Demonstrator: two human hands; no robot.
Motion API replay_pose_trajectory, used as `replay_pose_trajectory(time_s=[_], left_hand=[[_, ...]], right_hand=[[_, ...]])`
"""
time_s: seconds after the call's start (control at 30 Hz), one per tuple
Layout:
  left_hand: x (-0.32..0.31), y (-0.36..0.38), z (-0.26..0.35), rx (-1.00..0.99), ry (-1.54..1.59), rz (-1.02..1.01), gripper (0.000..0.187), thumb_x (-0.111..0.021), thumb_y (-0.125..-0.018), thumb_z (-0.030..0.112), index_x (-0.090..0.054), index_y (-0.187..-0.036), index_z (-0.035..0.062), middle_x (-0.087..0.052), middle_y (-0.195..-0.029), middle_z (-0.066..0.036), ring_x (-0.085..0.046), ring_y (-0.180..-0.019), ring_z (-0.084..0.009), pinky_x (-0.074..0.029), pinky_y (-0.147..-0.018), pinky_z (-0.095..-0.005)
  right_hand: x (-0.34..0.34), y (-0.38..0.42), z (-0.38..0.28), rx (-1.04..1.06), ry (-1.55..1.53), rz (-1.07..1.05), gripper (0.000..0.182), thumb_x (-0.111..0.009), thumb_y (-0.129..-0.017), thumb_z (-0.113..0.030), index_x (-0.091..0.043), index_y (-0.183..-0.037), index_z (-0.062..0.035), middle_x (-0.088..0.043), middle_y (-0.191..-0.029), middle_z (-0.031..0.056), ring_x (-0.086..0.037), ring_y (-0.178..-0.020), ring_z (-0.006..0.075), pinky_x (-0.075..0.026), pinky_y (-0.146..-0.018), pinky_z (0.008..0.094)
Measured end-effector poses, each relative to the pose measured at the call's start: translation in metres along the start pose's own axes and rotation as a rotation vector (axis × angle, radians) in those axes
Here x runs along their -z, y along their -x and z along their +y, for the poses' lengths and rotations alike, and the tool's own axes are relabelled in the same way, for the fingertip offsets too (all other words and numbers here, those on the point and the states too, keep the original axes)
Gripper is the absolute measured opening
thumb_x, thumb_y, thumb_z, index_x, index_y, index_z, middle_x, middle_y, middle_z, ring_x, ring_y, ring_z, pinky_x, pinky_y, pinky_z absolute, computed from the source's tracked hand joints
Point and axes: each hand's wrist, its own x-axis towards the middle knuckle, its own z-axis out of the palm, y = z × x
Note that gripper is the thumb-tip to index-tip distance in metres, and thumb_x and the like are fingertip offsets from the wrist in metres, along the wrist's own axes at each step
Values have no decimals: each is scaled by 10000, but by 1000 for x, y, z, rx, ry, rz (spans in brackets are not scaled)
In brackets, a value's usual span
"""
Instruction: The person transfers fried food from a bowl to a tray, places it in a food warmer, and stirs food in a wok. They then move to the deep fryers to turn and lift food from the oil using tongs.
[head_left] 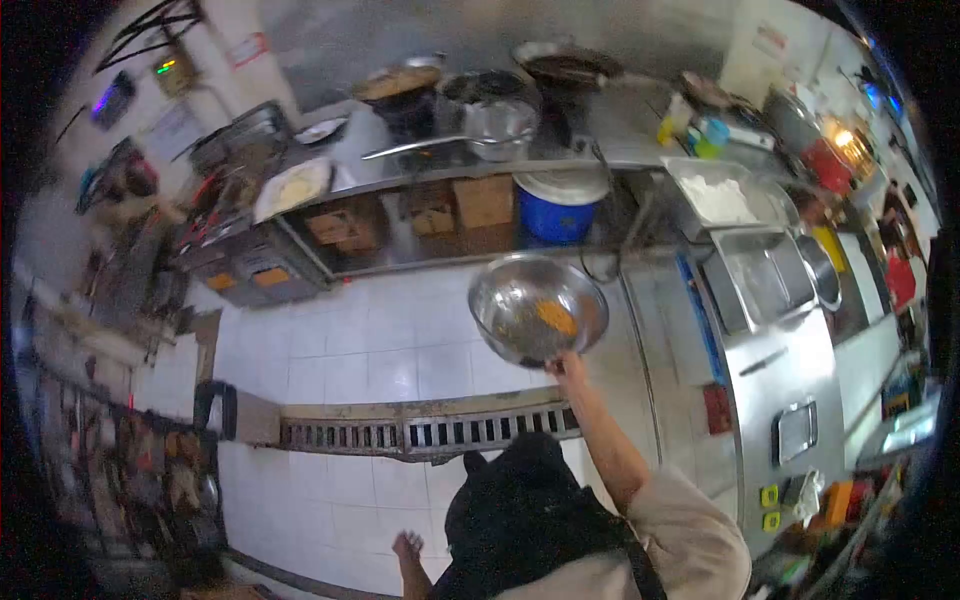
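My right hand grips the near rim of a large steel mixing bowl, with the arm stretched out forward. The bowl is tilted towards me, over the floor in front of the stove counter. Inside it lies an orange-yellow heap of food, with some darker bits beside it; what the food is I cannot make out. My left hand hangs low at my side above the tiled floor. Its fingers look loosely parted, and nothing shows in them.
A steel counter with woks and a long-handled pot runs along the back. Beneath it stand cardboard boxes and a blue bucket. At right are steel trays on a worktop. A drain grate crosses the floor.
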Motion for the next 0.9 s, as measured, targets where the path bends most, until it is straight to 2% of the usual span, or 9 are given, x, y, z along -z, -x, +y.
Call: replay_pose_trajectory(time_s=[0.07, 0.1, 0.13, 0.17, 0.23, 0.3, 0.4, 0.6, 0.9], left_hand=[[-76, -70, 78, -97, -236, 222, 91, -508, -829, 163, -516, -793, 81, -469, -611, -31, -426, -449, -137, -339, -354, -233], [-118, -99, 114, -78, -185, -69, 356, -397, -889, 403, -509, -691, 129, -473, -620, -8, -365, -443, -147, -246, -365, -296], [-136, -136, 155, 33, -180, -406, 211, -504, -858, 207, -539, -980, 38, -575, -767, -88, -562, -597, -187, -452, -432, -286], [-230, -115, 155, -382, -524, 212, 282, -508, -869, 247, -540, -1045, 29, -611, -872, -110, -609, -738, -223, -498, -527, -332], [-312, -130, 173, -511, -684, 299, 328, -514, -876, 288, -542, -1091, 42, -604, -975, -109, -607, -826, -225, -506, -620, -344], [-383, -129, 171, -613, -768, 210, 326, -510, -876, 279, -542, -1101, 44, -609, -954, -102, -605, -831, -216, -506, -634, -338], [-418, -137, 141, -469, -742, 395, 316, -512, -876, 266, -546, -1098, 43, -613, -925, -98, -614, -795, -217, -507, -628, -322], [-424, -105, 77, -168, -659, 627, 342, -568, -824, 260, -549, -1062, 16, -624, -902, -163, -636, -679, -257, -527, -524, -360], [-481, -139, 101, -172, -811, 693, 381, -571, -851, 358, -573, -1030, 22, -636, -828, -107, -625, -644, -200, -513, -510, -324]], right_hand=[[-35, -42, -22, 85, 0, -87, 66, -443, -803, -65, -434, -823, -3, -444, -713, 151, -498, -559, 277, -429, -469, 362], [-49, -66, -37, 106, 13, -50, 76, -457, -807, -78, -452, -815, -2, -458, -712, 146, -509, -574, 278, -433, -480, 359], [-67, -95, -49, 123, 30, -26, 88, -471, -811, -90, -469, -807, -2, -472, -711, 140, -521, -589, 279, -438, -490, 356], [-84, -129, -55, 133, 57, -17, 103, -485, -815, -103, -487, -798, -1, -486, -710, 135, -533, -604, 279, -443, -500, 353], [-87, -222, -63, 629, 716, -43, 132, -517, -814, -128, -520, -837, 2, -531, -780, 134, -544, -675, 268, -454, -562, 357], [-92, -308, -75, 565, 649, -129, 180, -522, -820, -132, -519, -942, 1, -545, -898, 129, -547, -794, 253, -462, -645, 363], [-83, -450, -92, 324, 206, -350, 304, -528, -828, -138, -519, -1099, -1, -567, -1077, 122, -550, -974, 231, -473, -770, 371], [-146, -550, -163, 735, 1382, 188, 330, -567, -815, -245, -526, -1034, -1, -587, -970, 124, -582, -874, 246, -492, -709, 365], [-173, -664, -206, 1022, 1910, 350, 430, -633, -786, -398, -544, -962, -16, -632, -826, 95, -631, -724, 247, -516, -604, 355]])
